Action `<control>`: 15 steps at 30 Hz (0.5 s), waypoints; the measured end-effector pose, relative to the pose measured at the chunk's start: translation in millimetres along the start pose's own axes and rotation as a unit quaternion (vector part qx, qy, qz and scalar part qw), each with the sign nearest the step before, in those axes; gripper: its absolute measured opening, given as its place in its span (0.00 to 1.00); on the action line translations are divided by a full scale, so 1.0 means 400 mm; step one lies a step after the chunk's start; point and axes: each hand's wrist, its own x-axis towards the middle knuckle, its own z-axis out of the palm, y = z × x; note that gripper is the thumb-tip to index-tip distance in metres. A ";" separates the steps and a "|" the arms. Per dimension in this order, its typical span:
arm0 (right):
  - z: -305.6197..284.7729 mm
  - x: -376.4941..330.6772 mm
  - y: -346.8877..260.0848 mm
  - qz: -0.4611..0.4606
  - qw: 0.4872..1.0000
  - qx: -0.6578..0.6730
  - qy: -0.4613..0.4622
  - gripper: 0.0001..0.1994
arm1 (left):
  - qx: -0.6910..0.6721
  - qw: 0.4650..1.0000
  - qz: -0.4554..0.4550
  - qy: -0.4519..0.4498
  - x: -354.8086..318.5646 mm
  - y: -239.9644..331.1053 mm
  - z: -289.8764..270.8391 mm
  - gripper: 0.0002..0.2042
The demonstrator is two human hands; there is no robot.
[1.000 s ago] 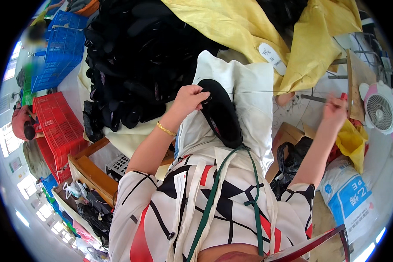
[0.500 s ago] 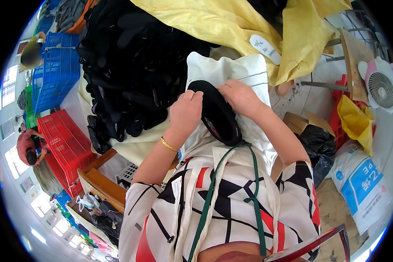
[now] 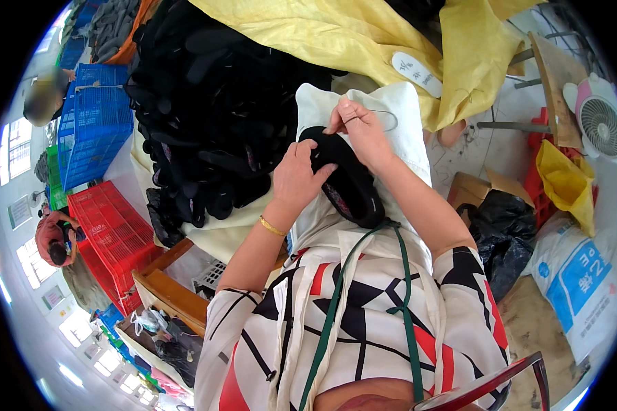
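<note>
A black fabric shoe [image 3: 347, 178] lies on the white cloth [image 3: 408, 147] across my lap, its opening turned up and a patterned lining showing inside. My left hand [image 3: 298, 175] grips the shoe's far left edge, fingers on the outside and thumb over the rim. Just beyond the shoe's far end, my right hand [image 3: 363, 133] is raised with its fingertips pinched together. A dark thread [image 3: 395, 118] curves from those fingers over the cloth. Whether a needle is between the fingertips is too small to make out.
A big heap of black shoes [image 3: 206, 103] lies ahead on the left. Yellow sheeting [image 3: 336, 34] with a white insole [image 3: 416, 74] is beyond the cloth. Red [image 3: 113, 233] and blue crates [image 3: 96, 116] stand left, with two people nearby. At right are a fan [image 3: 600, 120] and bags.
My right hand has lifted away from the shoe's right rim to its far end, drawing the thread into a loop. My left thumb has spread over the rim.
</note>
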 end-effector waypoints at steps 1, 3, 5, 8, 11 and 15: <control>0.020 -0.009 -0.004 0.015 0.997 0.074 0.006 0.27 | 0.000 1.000 0.003 0.002 0.001 0.001 0.001 0.23; 0.029 -0.003 -0.007 0.074 0.983 0.169 0.005 0.28 | -0.003 1.000 0.015 0.001 0.001 -0.002 0.009 0.23; 0.059 0.000 -0.029 0.125 0.962 0.241 0.040 0.29 | -0.004 1.000 0.029 0.000 0.005 -0.011 0.012 0.22; 0.059 -0.026 -0.054 0.164 0.927 0.332 0.056 0.29 | 0.013 0.997 0.074 0.011 0.011 -0.011 -0.001 0.19; 0.058 -0.073 -0.078 0.167 0.910 0.374 0.063 0.29 | 0.024 0.986 0.158 0.053 0.035 -0.026 -0.013 0.18; 0.078 -0.137 -0.140 0.137 0.910 0.386 0.057 0.28 | 0.051 0.957 0.271 0.088 0.092 -0.016 -0.054 0.20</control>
